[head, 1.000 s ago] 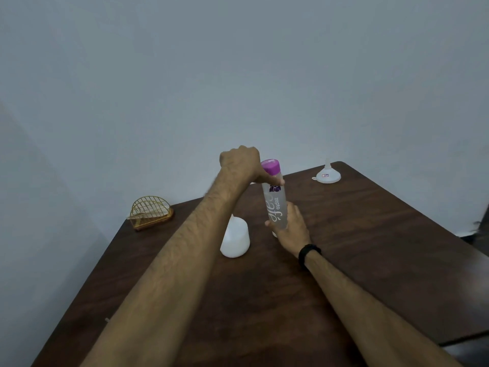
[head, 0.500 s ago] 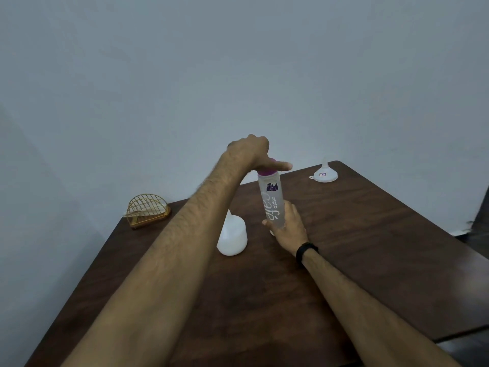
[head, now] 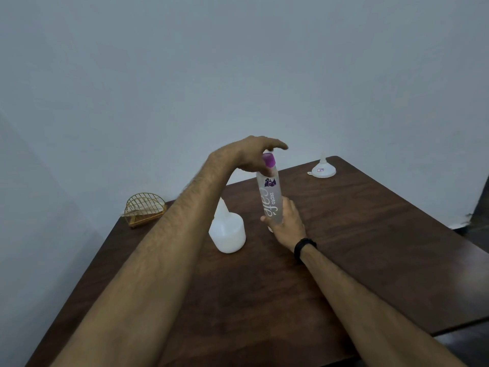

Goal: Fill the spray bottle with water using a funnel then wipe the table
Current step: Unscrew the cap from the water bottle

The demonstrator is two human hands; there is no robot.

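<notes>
Gripping the water bottle [head: 272,200], right hand [head: 287,223]; left hand [head: 254,154] twists purple cap [head: 270,160].

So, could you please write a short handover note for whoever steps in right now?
Left hand: fingers at the purple cap of the water bottle; whether the cap is loose cannot be told.
Right hand: grips the bottle's lower body, holding it upright on the table.
White spray bottle: stands just left of the water bottle.
Funnel: upside down at the far right corner, untouched.
Done: nothing poured yet.
Left: uncap, seat funnel, fill, wipe. No cloth in view.
</notes>
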